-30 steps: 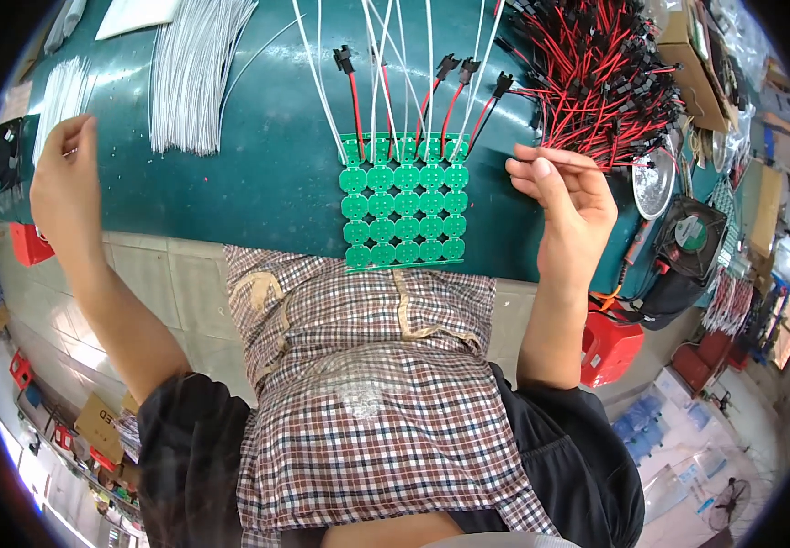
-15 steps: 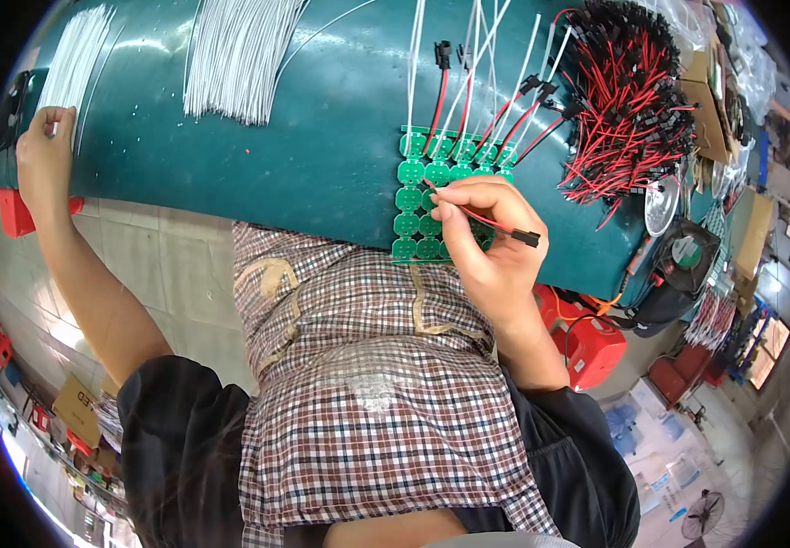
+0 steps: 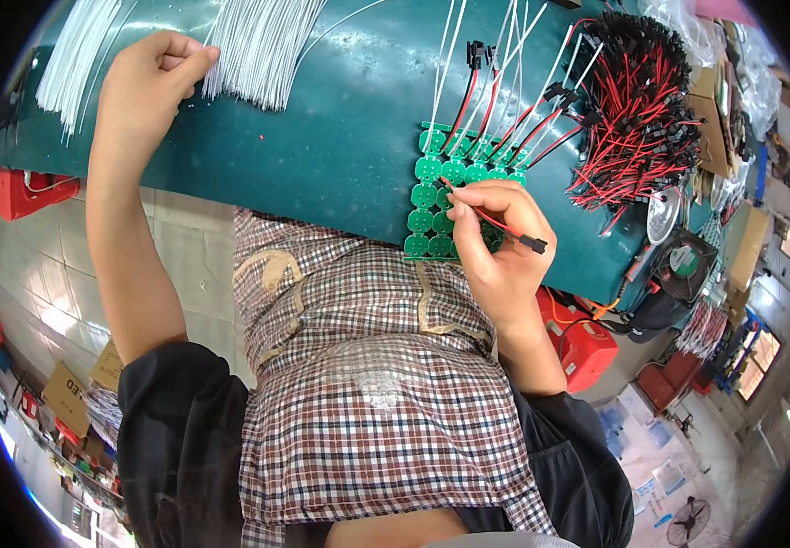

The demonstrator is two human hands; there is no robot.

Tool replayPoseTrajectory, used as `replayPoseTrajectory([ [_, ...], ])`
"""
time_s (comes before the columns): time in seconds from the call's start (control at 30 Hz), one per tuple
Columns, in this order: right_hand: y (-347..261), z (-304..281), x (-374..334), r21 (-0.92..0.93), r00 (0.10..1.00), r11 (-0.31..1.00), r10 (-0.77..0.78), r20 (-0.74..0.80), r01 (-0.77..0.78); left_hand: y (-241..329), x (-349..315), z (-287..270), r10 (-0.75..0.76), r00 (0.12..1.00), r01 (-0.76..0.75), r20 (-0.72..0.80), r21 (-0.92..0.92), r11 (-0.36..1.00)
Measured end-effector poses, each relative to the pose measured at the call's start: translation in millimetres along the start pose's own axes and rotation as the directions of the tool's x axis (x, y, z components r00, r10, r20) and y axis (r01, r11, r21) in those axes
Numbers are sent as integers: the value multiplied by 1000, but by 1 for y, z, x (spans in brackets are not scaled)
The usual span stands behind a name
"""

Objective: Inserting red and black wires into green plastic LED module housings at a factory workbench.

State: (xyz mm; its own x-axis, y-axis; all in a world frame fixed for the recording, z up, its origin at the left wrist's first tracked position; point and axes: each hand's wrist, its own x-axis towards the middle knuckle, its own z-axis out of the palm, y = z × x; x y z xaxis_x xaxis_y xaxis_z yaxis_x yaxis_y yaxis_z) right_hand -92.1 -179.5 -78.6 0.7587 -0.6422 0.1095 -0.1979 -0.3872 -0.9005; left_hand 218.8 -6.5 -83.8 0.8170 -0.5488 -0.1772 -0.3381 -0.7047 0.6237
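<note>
My left hand (image 3: pixel 153 87) is at the far left of the table, thumb and forefinger pinched at the left edge of a bundle of white wires (image 3: pixel 267 55). In my right hand (image 3: pixel 509 242) is a red and black lead with a black plug (image 3: pixel 533 244); its bare end points toward a green circuit board panel (image 3: pixel 428 168). The panel lies at the table's front edge, made of rows of small round-cornered boards, partly hidden by that hand. White wires (image 3: pixel 440 78) and several red and black leads (image 3: pixel 470 100) stand up from its far row.
Another white wire bundle (image 3: pixel 79 55) lies farther left. A big heap of red and black leads (image 3: pixel 632 110) covers the table's right end. Near it are a round metal dish (image 3: pixel 662 216), a soldering iron (image 3: pixel 637 262) and a small black fan (image 3: pixel 684 262). A red stool (image 3: pixel 582 352) stands below.
My left hand has moved right, from the far-left wire bundle to the edge of the larger one. The right hand still holds the lead over the panel. The view has shifted slightly.
</note>
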Motion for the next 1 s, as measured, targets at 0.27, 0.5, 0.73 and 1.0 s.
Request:
replayPoseTrajectory([
  [0.27, -2, 2, 2, -93, 989, 985, -146, 32, 148, -2, -5, -5, -46, 999, 48, 17, -112, 993],
  [0.5, -5, 3, 4, -118, 990, 983, -141, 24, 143, 23, -36, -10, -29, 992, -14, -121, -340, 940],
  [0.73, -11, 7, 13, -184, 997, 981, -43, 66, 55, 63, -83, 22, 99, 995, -87, -13, -588, 804],
  [1.0, -11, 11, 16, -276, 993, 955, -91, 69, 107, 71, -109, 65, 307, 949, -316, -76, -186, 930],
])
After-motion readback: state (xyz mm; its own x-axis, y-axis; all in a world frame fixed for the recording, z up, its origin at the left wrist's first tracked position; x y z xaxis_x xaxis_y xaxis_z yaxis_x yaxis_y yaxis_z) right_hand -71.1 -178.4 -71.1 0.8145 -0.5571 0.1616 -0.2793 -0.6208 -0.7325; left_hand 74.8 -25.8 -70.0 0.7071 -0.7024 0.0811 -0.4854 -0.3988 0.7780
